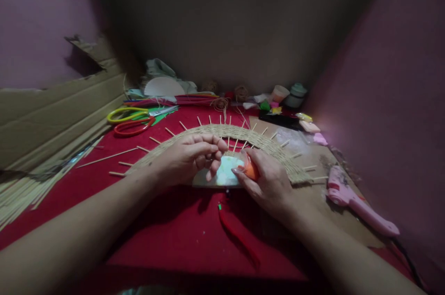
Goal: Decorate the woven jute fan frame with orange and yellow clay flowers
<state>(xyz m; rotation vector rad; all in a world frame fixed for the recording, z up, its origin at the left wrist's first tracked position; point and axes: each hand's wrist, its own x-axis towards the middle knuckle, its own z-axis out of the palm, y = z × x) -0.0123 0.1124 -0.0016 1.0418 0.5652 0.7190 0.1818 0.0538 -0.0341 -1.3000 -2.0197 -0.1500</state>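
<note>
My right hand (269, 181) is closed around a soft orange lump in clear wrapping (251, 167), probably modelling clay. My left hand (200, 153) is held just to its left, thumb and fingertips drawn together; whatever may be between them is too small to make out. Beneath both hands lies a pale, whitish flat piece (227, 174), partly covered by them. Around it curves a woven straw arch (210, 132) with thin sticks poking out like rays. A red tassel (238, 237) with a green band hangs or lies below the pale piece.
A pink glue gun (358, 204) rests on cardboard (309, 197) at right. Scissors (134, 120) with yellow and red handles lie at left, near loose thin sticks (45, 177). Twine balls (240, 93), a cup (279, 94) and small coloured packets (274, 107) line the back.
</note>
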